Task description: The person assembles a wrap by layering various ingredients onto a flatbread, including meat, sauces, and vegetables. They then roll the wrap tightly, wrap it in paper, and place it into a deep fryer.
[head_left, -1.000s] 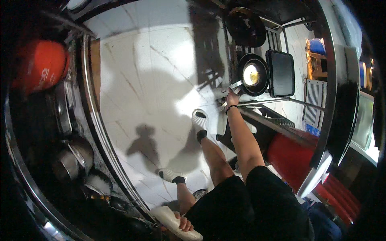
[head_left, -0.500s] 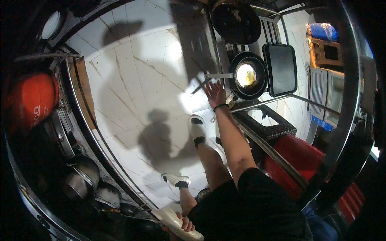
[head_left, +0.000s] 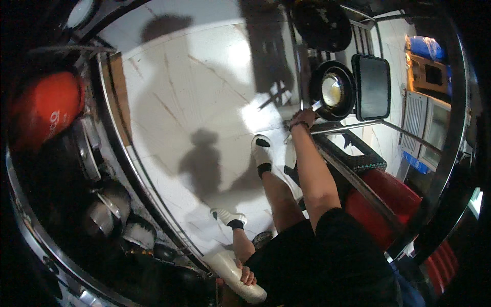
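My right hand [head_left: 303, 118] is closed around the handle of a dark frying pan [head_left: 317, 84], which rests on a metal rack. The pan's inside shines, with a yellowish bright patch in the middle. Low in the picture, near my body, my left hand [head_left: 248, 276] is wrapped round a long whitish package [head_left: 230, 267]; what it contains cannot be made out. Just right of the pan lies a black rectangular tray [head_left: 372, 87], and beyond it a larger dark pan [head_left: 322, 25].
Below the rack's metal bar sit a black plastic crate [head_left: 353, 156] and a red tub [head_left: 383, 199]. Along the left, a shelf bears a red-orange container [head_left: 48, 110] and several metal pots [head_left: 110, 207]. White tiled floor [head_left: 169, 97] lies between.
My right hand, open beside the pan before, has closed on its handle. The handle has swung from pointing left to pointing toward me. The view has shifted slightly; my left hand keeps its package.
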Motion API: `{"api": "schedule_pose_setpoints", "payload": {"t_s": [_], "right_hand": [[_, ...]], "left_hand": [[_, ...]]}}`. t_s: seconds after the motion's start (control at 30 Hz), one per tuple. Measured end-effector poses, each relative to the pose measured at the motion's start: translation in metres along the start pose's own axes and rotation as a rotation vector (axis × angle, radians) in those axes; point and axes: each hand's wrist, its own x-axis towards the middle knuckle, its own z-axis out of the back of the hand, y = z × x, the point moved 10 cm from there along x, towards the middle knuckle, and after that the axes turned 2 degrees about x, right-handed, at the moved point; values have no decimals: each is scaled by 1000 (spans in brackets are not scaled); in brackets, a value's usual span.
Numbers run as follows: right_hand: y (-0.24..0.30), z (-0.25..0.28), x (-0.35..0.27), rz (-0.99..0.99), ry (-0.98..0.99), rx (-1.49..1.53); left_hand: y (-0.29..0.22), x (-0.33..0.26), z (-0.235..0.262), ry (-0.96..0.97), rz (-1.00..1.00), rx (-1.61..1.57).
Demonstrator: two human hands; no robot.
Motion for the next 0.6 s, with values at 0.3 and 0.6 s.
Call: {"api": "schedule_pose_setpoints", "payload": {"t_s": [0.3,0.6], "right_hand": [[-34,9,-185,60,-896,925],[128,18,-371,880,-44,1435]], "left_hand": [[-30,-21,-32,337,141,58],[-68,-153,2,453,78,87]]}}
